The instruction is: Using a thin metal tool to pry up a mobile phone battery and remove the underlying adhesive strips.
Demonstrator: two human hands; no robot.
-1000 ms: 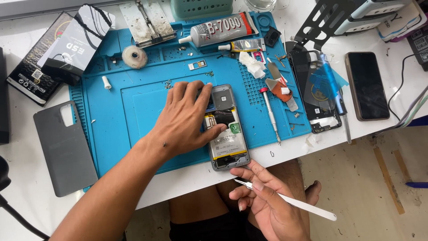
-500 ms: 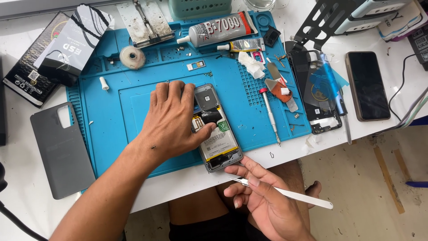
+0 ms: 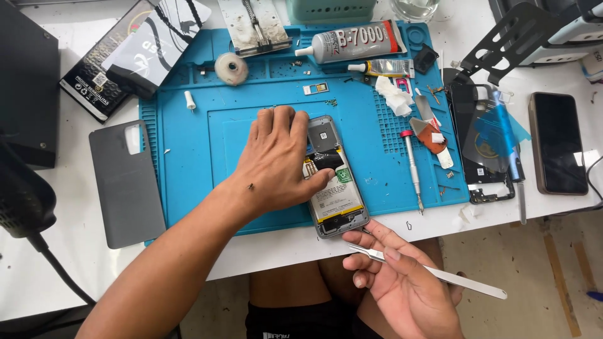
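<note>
The opened phone (image 3: 334,182) lies on the blue mat (image 3: 188,163), near the front edge of the white table (image 3: 282,251). Its back is off, so the battery and little parts show. It looks thin, hard and light, and the bare parts inside look easy to break — it is best held by its metal sides, not by the middle.

The left hand (image 3: 279,164) lies flat on top of the phone. Its fingers are a bit spread, and the thumb presses on the inside near the black part. It pins the phone down and grips nothing.

The right hand (image 3: 402,285) is below the table edge, just beside the phone's bottom end. Its fingers are curled around thin metal tweezers (image 3: 427,271) — the tips point at the phone's lower corner.
</note>
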